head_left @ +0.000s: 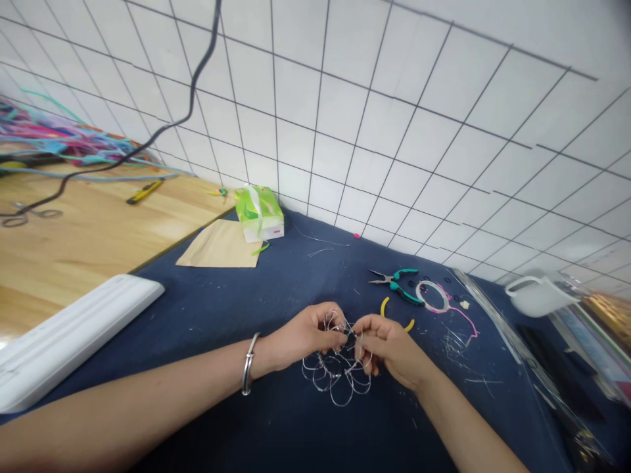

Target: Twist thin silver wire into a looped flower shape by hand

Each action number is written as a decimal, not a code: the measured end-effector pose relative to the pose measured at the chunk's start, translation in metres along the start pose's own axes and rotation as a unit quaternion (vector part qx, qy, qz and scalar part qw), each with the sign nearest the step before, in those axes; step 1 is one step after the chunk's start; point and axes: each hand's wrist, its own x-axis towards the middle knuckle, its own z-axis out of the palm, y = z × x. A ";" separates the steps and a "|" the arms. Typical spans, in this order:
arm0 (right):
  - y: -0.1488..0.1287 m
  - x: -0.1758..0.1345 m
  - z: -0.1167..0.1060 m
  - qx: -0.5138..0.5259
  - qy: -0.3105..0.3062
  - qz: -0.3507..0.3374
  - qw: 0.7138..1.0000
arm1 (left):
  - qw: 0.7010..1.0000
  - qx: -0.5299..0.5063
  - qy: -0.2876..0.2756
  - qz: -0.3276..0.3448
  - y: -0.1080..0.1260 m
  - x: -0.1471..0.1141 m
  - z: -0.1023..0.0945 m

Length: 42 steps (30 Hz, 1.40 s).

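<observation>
Above the counter (221, 302) with its dark blue covering, looped wire piece (338, 375) sits between both hands, petal-like loops hanging below the fingers. Left hand (315, 332): thumb and fingers pinched on its upper loops. Right hand (387, 345): fingers closed narrow on its right side; exact strand too fine to tell. Main risk: thin wire likely bends easily, so uneven pinching or pulling could kink loops or skew the round shape. Loops overlap, so a fingertip could snag a neighbouring one. Cut ends, if any, might prick bare skin. Yellow-handled tool (385, 306) lies partly hidden just beyond right hand; knuckles could knock it. Wire scraps (456, 341) off to the right could tangle in if the piece gets set down there.
</observation>
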 end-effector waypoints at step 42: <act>-0.005 -0.004 0.015 -0.189 0.208 -0.126 0.952 | 0.988 0.046 0.123 0.086 -0.005 -0.003 0.004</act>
